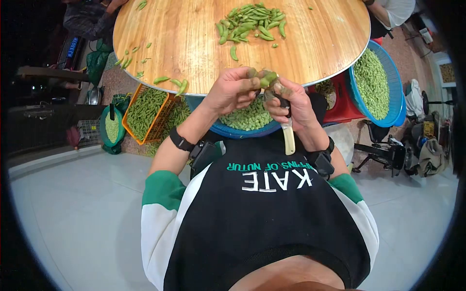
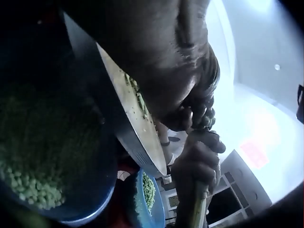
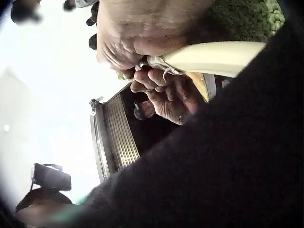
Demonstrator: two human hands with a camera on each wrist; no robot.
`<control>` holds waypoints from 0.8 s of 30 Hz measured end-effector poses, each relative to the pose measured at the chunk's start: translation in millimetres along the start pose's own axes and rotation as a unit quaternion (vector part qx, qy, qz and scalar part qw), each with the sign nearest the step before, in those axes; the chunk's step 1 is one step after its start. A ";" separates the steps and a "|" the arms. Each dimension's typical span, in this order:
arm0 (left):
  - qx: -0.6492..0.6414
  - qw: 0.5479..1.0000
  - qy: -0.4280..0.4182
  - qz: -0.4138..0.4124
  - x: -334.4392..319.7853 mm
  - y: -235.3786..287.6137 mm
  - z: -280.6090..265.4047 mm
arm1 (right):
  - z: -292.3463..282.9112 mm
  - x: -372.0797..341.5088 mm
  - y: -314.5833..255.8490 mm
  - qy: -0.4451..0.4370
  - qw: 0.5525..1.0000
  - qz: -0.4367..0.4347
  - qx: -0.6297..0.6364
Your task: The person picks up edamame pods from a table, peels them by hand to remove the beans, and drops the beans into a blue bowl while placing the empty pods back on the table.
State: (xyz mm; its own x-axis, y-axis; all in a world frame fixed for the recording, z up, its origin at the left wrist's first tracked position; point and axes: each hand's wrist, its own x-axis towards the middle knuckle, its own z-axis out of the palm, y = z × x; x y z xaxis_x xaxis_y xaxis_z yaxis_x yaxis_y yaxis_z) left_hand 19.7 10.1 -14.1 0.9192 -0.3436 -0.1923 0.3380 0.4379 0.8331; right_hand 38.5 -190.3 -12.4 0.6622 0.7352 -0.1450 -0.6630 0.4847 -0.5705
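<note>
My left hand (image 1: 233, 89) pinches a green bean pod (image 1: 268, 78) between thumb and fingers at the table's near edge. Right beside it, my right hand (image 1: 297, 104) has its thumb close against the pod. That hand also grips a tool with a cream handle (image 1: 289, 139), which points down toward my chest; its working end is hidden. In the right wrist view the handle (image 3: 218, 57) juts out below the palm. Under both hands is a blue basin (image 1: 266, 132) of shelled green beans (image 1: 245, 119).
A heap of pods (image 1: 255, 22) lies on the round wooden table (image 1: 184, 43), with several loose pods (image 1: 182, 87) near its left edge. An orange crate (image 1: 137, 137) of pods stands left. A blue basket (image 1: 394, 80) of shelled beans is at right, beside a red stool (image 1: 342, 109).
</note>
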 end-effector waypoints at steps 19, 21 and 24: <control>0.569 0.744 0.114 0.331 -6.8 -3.6 8.7 | -0.5 9.6 8.6 -0.026 0.989 0.054 0.138; 0.305 0.925 0.143 0.176 -8.3 -6.3 13.8 | -1.7 9.6 8.6 -0.004 0.996 0.031 0.085; 0.224 0.962 0.144 0.064 -13.5 -2.9 20.8 | 0.0 4.8 7.4 0.052 0.996 -0.003 -0.077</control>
State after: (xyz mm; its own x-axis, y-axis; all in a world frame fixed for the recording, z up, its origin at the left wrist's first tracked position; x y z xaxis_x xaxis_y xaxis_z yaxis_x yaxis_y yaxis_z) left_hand 2.0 -3.8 -3.2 0.9870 -0.0383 -0.1560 0.1574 0.0369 0.9868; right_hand 36.7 -183.1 -17.3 0.7040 0.6758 -0.2184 -0.6026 0.4056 -0.6873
